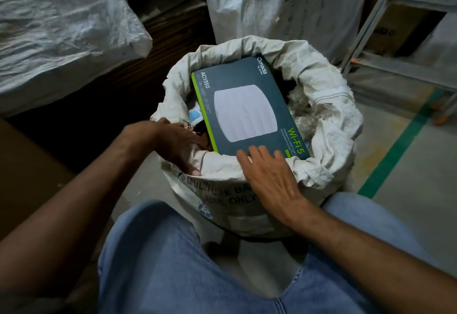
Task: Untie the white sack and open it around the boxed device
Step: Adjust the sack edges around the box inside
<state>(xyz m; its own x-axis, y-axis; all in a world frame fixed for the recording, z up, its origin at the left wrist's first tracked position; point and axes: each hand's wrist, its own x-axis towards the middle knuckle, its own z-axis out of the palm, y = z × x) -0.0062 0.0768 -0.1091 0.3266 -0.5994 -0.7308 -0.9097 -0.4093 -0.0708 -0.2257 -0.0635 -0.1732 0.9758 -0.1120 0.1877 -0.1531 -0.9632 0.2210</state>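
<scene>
Floor-standing sack [329,125] (rolled open), teal box [247,108].

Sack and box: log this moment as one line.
sack: mouth open, rim rolled down | box: exposed inside | left hand: grips sack rim | right hand: flat, fingertips on box edge

The white woven sack [329,140] stands on the floor between the person's knees. A flat dark cardboard box [247,106] lies tilted in its mouth, on top of the contents. Crumpled clear plastic wrap [296,106] sits in the sack, right of the box. The left hand [178,140] is at the left rim. The right hand [269,175] lies across the near rim, fingertips on the box. A grey metal ladder [371,29] stands behind the sack, to the right.
</scene>
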